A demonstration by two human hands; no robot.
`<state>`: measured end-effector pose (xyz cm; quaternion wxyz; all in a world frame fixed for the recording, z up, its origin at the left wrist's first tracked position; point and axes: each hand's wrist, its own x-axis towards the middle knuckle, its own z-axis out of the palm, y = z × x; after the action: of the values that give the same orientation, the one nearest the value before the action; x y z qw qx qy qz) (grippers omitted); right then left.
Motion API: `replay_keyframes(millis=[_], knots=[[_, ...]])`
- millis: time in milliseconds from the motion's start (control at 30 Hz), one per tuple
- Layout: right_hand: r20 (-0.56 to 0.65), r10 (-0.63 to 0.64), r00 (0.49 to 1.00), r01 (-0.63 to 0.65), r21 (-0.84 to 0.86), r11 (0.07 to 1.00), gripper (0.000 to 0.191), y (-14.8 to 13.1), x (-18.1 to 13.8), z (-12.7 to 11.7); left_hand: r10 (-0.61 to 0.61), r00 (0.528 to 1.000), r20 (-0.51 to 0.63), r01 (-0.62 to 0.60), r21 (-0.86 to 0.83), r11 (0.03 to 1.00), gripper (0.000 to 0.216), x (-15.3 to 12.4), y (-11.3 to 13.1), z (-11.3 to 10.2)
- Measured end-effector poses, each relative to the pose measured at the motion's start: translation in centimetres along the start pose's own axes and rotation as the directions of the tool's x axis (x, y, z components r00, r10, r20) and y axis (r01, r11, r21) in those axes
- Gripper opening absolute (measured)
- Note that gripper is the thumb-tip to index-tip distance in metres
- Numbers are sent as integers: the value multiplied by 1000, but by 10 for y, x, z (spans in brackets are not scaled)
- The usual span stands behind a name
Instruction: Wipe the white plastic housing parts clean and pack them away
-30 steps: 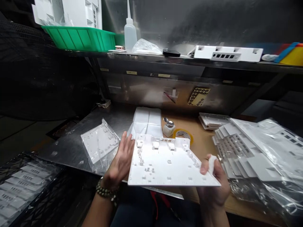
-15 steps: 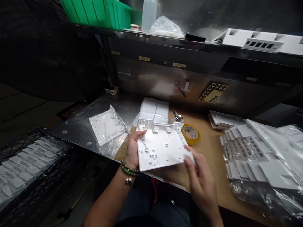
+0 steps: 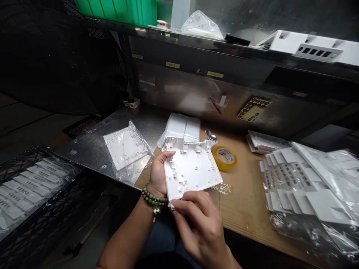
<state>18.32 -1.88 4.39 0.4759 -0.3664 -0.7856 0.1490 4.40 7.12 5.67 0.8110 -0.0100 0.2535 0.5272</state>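
My left hand (image 3: 158, 173) grips the left edge of a white plastic panel (image 3: 193, 172), thumb on its inner face, and a bead bracelet is on the wrist. Clips, small posts and a raised notched far edge show on the panel, which is held tilted above the bench front. My right hand (image 3: 200, 220) is closed at the panel's near left corner. Its thumb and forefinger pinch a small white piece (image 3: 171, 205), perhaps cloth or paper, against that corner. Most of this piece is hidden by the fingers.
A bagged white panel (image 3: 126, 147) lies left on the metal bench. Behind the held panel are a stack of white sheets (image 3: 183, 127) and yellow tape (image 3: 224, 158). Bagged white parts (image 3: 297, 183) lie right; a black crate (image 3: 33, 186) holds more. A shelf (image 3: 196, 41) overhangs the back.
My right hand has moved from the panel's right edge to its near left corner, carrying the white piece. My left hand keeps its grip, and the panel has turned slightly.
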Motion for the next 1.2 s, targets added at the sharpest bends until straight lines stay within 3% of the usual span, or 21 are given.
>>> replay_keyframes(millis=[233, 767, 833, 900, 1000, 1067, 1200], knots=[[-86, -7, 996, 10, 35, 999, 25, -7, 5, -1, 24, 999, 23, -24, -18, 1000, 51, -2, 0, 4], [-94, 36, 995, -35, 20, 999, 24, 1, -8, 14, 28, 1000, -13, -28, 1, 1000, 52, -2, -1, 1], [-93, 88, 992, -88, 7, 996, 25, 13, -13, 5, 52, 998, -44, -51, 12, 999, 54, -2, 6, -1], [-178, 181, 967, -187, -20, 982, 23, 31, -19, -13, 74, 994, -76, -73, 10, 997, 57, -5, 16, -6], [-439, 258, 861, -342, -124, 931, 14, 60, -25, -44, 66, 995, -70, -69, -47, 997, 61, -10, 32, -18], [-536, 254, 805, -402, -178, 898, 9, 72, -29, -59, 80, 996, -43, -84, -107, 991, 64, -12, 40, -28], [-451, 284, 846, -392, -166, 905, 10, 76, -32, -60, 193, 981, -34, -196, -146, 970, 74, -10, 45, -46]])
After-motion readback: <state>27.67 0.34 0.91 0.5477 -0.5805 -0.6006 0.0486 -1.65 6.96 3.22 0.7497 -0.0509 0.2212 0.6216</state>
